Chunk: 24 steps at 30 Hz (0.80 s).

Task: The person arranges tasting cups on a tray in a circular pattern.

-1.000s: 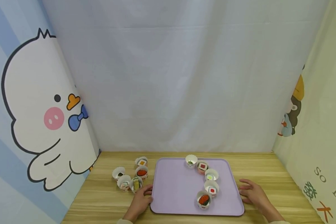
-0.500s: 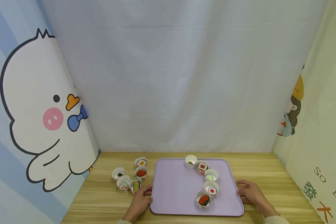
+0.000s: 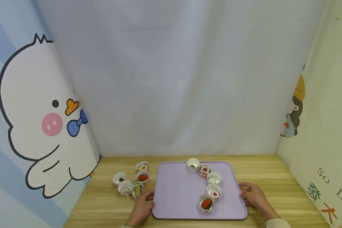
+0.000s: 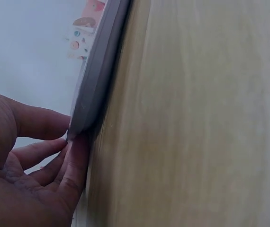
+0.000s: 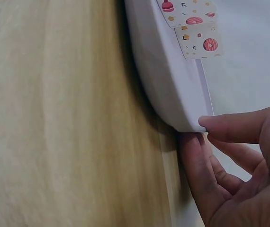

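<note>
A lilac tray (image 3: 178, 190) lies on the wooden table with several paper cups on its right half. One cup (image 3: 206, 204) near the front holds orange-topped sushi. My left hand (image 3: 141, 207) pinches the tray's left edge; in the left wrist view the thumb (image 4: 45, 124) meets the rim and fingers reach beneath it. At the opposite edge, my right hand (image 3: 253, 196) pinches the rim the same way, the thumb (image 5: 234, 126) on the rim and a finger (image 5: 199, 165) below. Parts of the fingers under the tray are hidden.
Several more paper cups (image 3: 125, 188) with sushi pieces stand in a cluster on the table (image 3: 102, 209), left of the tray and close to my left hand. A grey-white curtain (image 3: 171, 95) hangs behind the table, and printed cloths (image 3: 325, 126) flank it.
My right hand has moved left onto the tray's right edge and now grips it. The left hand stays at the left edge. The head view has shifted slightly.
</note>
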Each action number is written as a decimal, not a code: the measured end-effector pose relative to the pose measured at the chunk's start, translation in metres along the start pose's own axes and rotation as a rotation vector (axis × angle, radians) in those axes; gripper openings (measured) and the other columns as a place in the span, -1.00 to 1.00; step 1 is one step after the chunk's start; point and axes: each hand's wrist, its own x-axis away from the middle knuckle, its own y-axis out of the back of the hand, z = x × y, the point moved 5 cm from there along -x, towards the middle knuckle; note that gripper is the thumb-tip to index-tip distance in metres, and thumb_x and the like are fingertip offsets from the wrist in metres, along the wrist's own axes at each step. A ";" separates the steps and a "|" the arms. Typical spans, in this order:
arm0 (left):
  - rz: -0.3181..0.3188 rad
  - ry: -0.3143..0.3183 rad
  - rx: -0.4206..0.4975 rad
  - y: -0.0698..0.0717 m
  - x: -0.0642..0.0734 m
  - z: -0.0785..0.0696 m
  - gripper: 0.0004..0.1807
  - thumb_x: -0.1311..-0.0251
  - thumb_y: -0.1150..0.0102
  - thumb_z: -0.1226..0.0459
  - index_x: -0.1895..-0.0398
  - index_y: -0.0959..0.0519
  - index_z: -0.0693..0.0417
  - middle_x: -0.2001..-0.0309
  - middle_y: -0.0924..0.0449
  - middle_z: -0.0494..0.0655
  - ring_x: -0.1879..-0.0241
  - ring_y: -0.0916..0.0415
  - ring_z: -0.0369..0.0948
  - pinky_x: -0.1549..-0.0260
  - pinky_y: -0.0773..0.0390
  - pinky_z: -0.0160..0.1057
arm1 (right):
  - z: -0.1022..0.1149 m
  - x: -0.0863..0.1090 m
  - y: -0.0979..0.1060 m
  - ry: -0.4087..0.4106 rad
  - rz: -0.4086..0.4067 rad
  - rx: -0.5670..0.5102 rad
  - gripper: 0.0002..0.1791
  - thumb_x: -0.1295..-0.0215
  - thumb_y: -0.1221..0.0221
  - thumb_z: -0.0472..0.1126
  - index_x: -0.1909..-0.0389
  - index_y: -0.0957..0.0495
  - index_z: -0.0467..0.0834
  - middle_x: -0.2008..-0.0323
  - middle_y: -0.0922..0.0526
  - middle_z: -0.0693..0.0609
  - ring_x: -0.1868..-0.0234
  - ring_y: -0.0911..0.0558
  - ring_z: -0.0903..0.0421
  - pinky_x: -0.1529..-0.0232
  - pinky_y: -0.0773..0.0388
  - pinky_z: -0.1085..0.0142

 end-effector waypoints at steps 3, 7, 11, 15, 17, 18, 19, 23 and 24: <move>-0.007 -0.017 -0.049 0.000 0.003 -0.005 -0.45 -0.01 -0.19 0.54 -0.16 -0.44 0.51 -0.03 -0.55 0.34 0.03 -0.61 0.10 0.19 -0.58 -0.37 | -0.001 0.000 -0.001 -0.007 0.010 -0.009 -0.38 -0.02 -0.23 -0.49 -0.22 -0.44 -0.36 0.29 -0.67 -0.11 0.36 -0.63 0.14 0.42 -0.65 0.20; -0.006 -0.059 -0.145 0.002 0.009 -0.018 -0.48 -0.04 -0.22 0.49 -0.15 -0.46 0.48 -0.02 -0.53 0.35 0.08 -0.65 0.10 0.20 -0.63 -0.26 | -0.001 0.000 -0.001 -0.002 0.010 -0.016 -0.38 -0.02 -0.23 -0.51 -0.21 -0.43 -0.39 0.35 -0.64 -0.07 0.39 -0.61 0.14 0.45 -0.63 0.22; -0.030 -0.089 -0.220 0.006 0.018 -0.033 -0.51 -0.07 -0.26 0.43 -0.14 -0.51 0.36 -0.03 -0.56 0.28 0.10 -0.65 0.07 0.25 -0.62 -0.27 | 0.000 0.001 0.000 0.003 0.001 -0.019 -0.38 0.00 -0.23 -0.52 -0.20 -0.44 -0.40 0.39 -0.63 -0.04 0.42 -0.60 0.14 0.47 -0.61 0.24; -0.071 -0.119 -0.215 0.012 0.027 -0.048 -0.57 -0.11 -0.26 0.44 -0.10 -0.53 0.26 -0.03 -0.58 0.20 0.08 -0.64 0.07 0.34 -0.58 -0.37 | 0.000 0.001 0.000 -0.009 0.007 -0.045 -0.38 -0.02 -0.23 -0.52 -0.20 -0.43 -0.40 0.38 -0.63 -0.04 0.41 -0.60 0.14 0.46 -0.61 0.24; -0.095 -0.146 -0.193 0.017 0.029 -0.056 -0.58 -0.11 -0.25 0.47 -0.09 -0.52 0.27 -0.02 -0.59 0.20 0.08 -0.63 0.09 0.37 -0.59 -0.39 | 0.000 0.001 0.000 -0.011 0.016 -0.056 -0.38 -0.03 -0.23 -0.52 -0.21 -0.41 -0.41 0.38 -0.63 -0.05 0.40 -0.60 0.14 0.45 -0.62 0.23; -0.112 -0.161 -0.186 0.020 0.030 -0.060 -0.58 -0.11 -0.25 0.48 -0.08 -0.52 0.26 -0.01 -0.59 0.19 0.08 -0.63 0.09 0.37 -0.59 -0.39 | 0.000 0.001 0.000 -0.013 0.017 -0.064 -0.38 -0.03 -0.23 -0.52 -0.21 -0.41 -0.41 0.37 -0.63 -0.05 0.40 -0.60 0.14 0.45 -0.62 0.22; -0.128 -0.172 -0.171 0.023 0.031 -0.063 -0.58 -0.11 -0.25 0.50 -0.08 -0.52 0.25 -0.01 -0.59 0.19 0.08 -0.63 0.09 0.36 -0.60 -0.39 | 0.001 0.002 0.000 -0.014 0.017 -0.069 -0.38 -0.03 -0.23 -0.52 -0.21 -0.41 -0.41 0.37 -0.63 -0.05 0.40 -0.60 0.14 0.45 -0.63 0.22; -0.204 -0.212 -0.117 0.037 0.034 -0.072 -0.54 -0.07 -0.27 0.53 -0.08 -0.55 0.12 -0.02 -0.61 0.06 0.07 -0.61 -0.04 0.32 -0.62 -0.38 | 0.002 0.002 0.000 -0.011 0.024 -0.077 -0.37 -0.03 -0.23 -0.52 -0.22 -0.39 -0.43 0.37 -0.64 -0.04 0.38 -0.61 0.13 0.43 -0.63 0.21; -0.223 -0.231 -0.106 0.041 0.035 -0.073 -0.52 -0.05 -0.28 0.55 -0.08 -0.56 0.09 0.01 -0.61 0.03 0.08 -0.60 -0.09 0.31 -0.63 -0.37 | 0.002 0.002 0.000 -0.012 0.024 -0.079 -0.37 -0.03 -0.23 -0.52 -0.22 -0.39 -0.43 0.37 -0.64 -0.04 0.38 -0.61 0.13 0.43 -0.63 0.21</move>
